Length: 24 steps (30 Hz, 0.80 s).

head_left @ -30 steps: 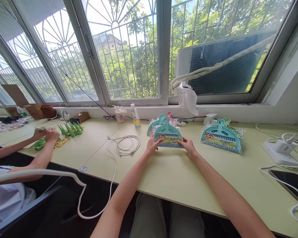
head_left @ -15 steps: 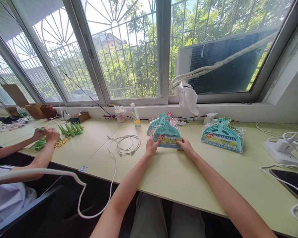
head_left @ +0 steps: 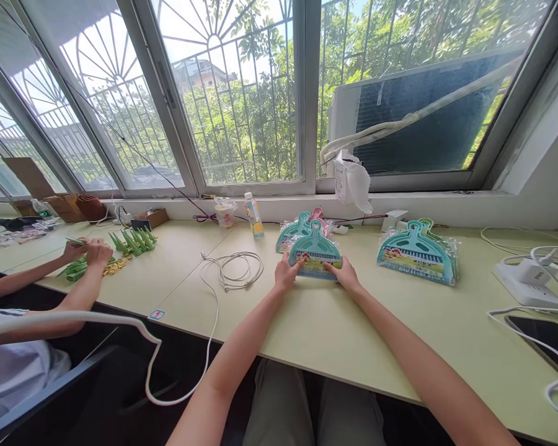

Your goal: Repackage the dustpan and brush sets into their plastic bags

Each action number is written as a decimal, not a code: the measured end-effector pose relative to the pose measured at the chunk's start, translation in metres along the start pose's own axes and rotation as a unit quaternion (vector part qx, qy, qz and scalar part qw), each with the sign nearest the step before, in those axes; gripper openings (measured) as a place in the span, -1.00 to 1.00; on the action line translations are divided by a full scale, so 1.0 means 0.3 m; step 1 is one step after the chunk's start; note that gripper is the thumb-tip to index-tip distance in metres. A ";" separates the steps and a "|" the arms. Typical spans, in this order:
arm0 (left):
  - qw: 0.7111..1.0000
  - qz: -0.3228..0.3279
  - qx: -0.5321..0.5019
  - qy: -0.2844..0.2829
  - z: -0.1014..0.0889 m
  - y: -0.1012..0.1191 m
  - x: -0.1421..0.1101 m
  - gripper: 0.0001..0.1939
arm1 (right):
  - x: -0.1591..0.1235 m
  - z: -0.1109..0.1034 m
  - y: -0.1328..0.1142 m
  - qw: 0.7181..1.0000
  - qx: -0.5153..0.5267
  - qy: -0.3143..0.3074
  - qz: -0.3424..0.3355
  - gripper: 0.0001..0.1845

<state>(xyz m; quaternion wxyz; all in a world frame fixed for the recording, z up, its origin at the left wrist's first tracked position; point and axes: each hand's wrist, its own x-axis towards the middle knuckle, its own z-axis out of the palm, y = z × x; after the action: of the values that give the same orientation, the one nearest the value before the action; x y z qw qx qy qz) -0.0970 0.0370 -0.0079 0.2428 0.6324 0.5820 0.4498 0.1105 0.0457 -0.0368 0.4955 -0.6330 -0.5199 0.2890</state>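
Between both hands is a turquoise dustpan and brush set (head_left: 315, 246) in clear plastic, its printed label facing me. My left hand (head_left: 286, 272) closes on its lower left corner, thumb on the front. On the lower right corner, my right hand (head_left: 346, 272) grips it the same way, with the fingers behind hidden. Right behind it lie more wrapped sets, a turquoise one (head_left: 292, 230) and a pink one (head_left: 317, 214), partly covered. To the right is another pile of wrapped sets (head_left: 413, 253), turquoise in front and green behind.
A coiled white cable (head_left: 235, 271) and a drink bottle (head_left: 253, 215) are on the table to the left. Farther left, a co-worker's hands (head_left: 90, 251) handle green pieces. A power strip (head_left: 530, 288) and a phone (head_left: 544, 341) lie at right.
The held set has shifted slightly to the right and tipped a little. My right thumb now reaches farther over its front. The other sets stay where they were.
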 end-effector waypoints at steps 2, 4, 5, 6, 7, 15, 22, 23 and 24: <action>1.000 0.001 -0.001 -0.003 0.001 0.000 0.000 -0.59 | 0.005 -0.001 0.002 1.000 0.015 -0.002 -0.001 -0.47; 1.000 -0.003 -0.010 -0.006 0.000 0.003 -0.001 -0.62 | 0.011 -0.006 0.003 0.999 0.040 -0.020 0.000 -0.47; 1.000 -0.006 -0.016 -0.009 -0.001 0.004 -0.001 -0.64 | 0.015 -0.010 0.004 0.998 0.058 -0.038 0.001 -0.47; 1.000 -0.009 -0.022 -0.012 -0.002 0.005 -0.001 -0.66 | 0.018 -0.016 0.005 0.995 0.080 -0.061 0.001 -0.46; 0.999 -0.011 -0.028 -0.015 -0.003 0.005 -0.002 -0.68 | 0.020 -0.024 0.006 0.991 0.103 -0.088 0.003 -0.46; 0.999 -0.020 -0.034 -0.009 0.007 -0.014 0.006 -0.70 | 0.030 -0.063 0.010 0.965 0.178 -0.191 0.003 -0.43; 0.999 -0.041 -0.003 -0.008 -0.002 -0.008 0.011 -0.71 | 0.044 -0.043 0.015 0.977 0.145 -0.146 -0.048 -0.41; 0.999 -0.039 0.007 -0.012 -0.003 -0.006 0.011 -0.71 | 0.045 -0.046 0.014 0.978 0.141 -0.143 -0.048 -0.43; 0.999 -0.036 0.017 -0.017 -0.004 -0.005 0.011 -0.70 | 0.047 -0.051 0.013 0.979 0.138 -0.141 -0.048 -0.45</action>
<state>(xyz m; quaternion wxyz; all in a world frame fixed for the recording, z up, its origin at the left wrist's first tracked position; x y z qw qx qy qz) -0.0990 0.0404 -0.0078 0.2584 0.6226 0.6079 0.4197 0.1298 0.0543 -0.0331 0.5135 -0.4857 -0.5694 0.4198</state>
